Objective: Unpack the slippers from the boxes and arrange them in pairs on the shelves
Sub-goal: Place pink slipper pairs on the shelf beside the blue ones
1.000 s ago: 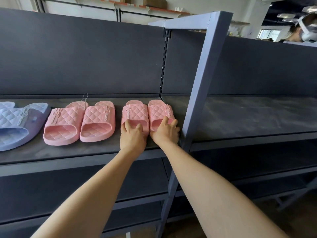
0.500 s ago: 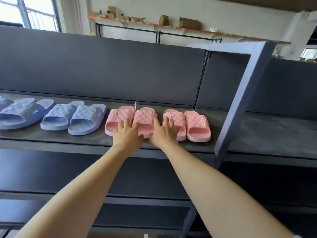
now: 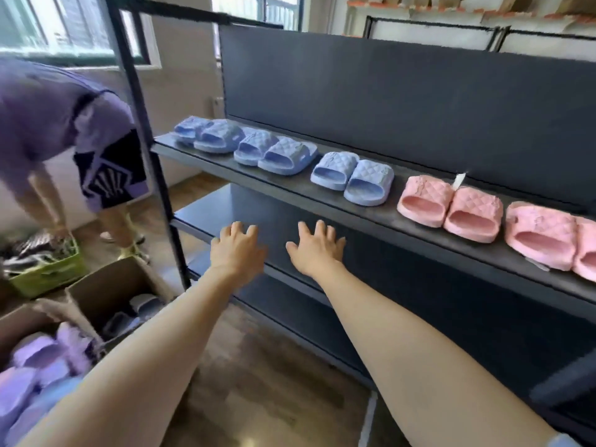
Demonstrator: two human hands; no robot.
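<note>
On the dark top shelf (image 3: 371,206) stand three pairs of blue quilted slippers (image 3: 353,177) and, to their right, two pairs of pink quilted slippers (image 3: 450,206), the far one cut off by the frame edge. My left hand (image 3: 237,250) and my right hand (image 3: 317,246) hover empty, fingers spread, in front of the lower shelf and below the slippers. They touch nothing. At lower left an open cardboard box (image 3: 106,285) holds dark slippers, and a nearer box (image 3: 19,321) holds purple and blue slippers (image 3: 38,366).
A person in purple clothes (image 3: 64,130) bends over at the left beside a black upright post (image 3: 145,137). A green crate (image 3: 48,272) sits on the wooden floor. Lower shelves (image 3: 258,201) run beneath the top one.
Both hands have come off the pink slippers and dropped below the top shelf. The view has swung left, bringing the boxes and the bending person into sight.
</note>
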